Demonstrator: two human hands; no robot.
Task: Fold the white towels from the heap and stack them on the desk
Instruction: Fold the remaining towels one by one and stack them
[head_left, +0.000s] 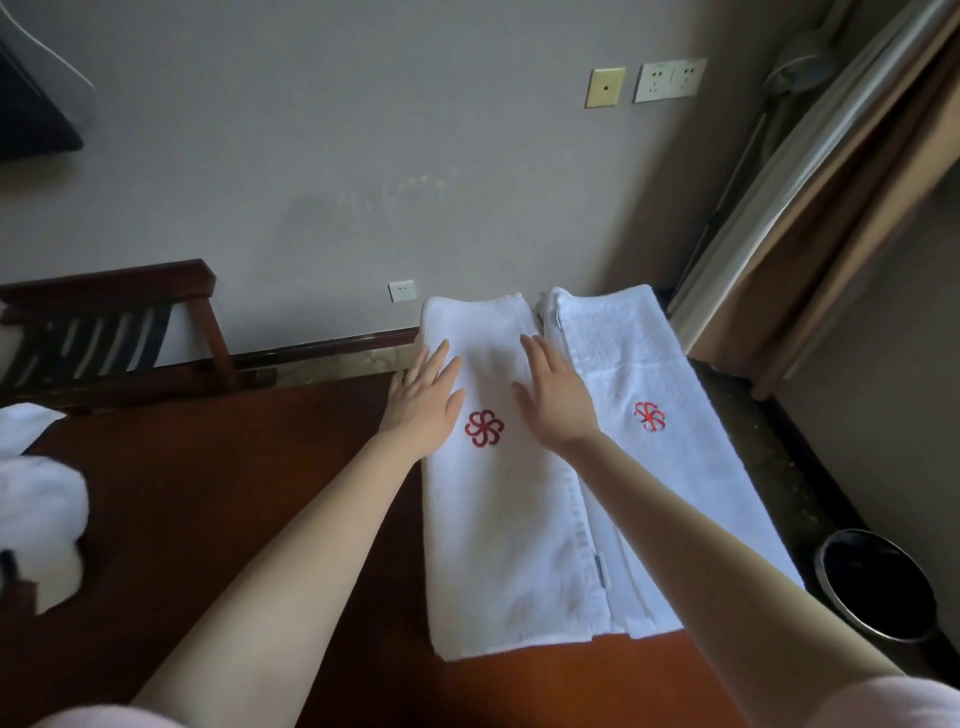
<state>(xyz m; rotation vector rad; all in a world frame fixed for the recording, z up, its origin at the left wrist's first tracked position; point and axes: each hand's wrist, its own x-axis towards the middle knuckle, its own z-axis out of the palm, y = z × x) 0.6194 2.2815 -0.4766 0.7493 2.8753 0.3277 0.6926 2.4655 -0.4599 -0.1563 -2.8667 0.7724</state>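
A strip of bare bench is showing in front of the towel, which is lying folded into a long white band running away from the person. Left of the towel, open dark wood is stretching across to the heap at the bench's left edge. Right of the towel, a second towel is lying alongside, touching it, its outer edge running along the bench's right side above a bin on the floor. Past the towel's middle, a red emblem is sitting between the hands. The left grip is pressing flat on the towel's left edge, fingers straight and spread. The right grip is pressing flat near its right edge, fingers likewise spread. Beyond the towel's far end, the wall is closing off the space.
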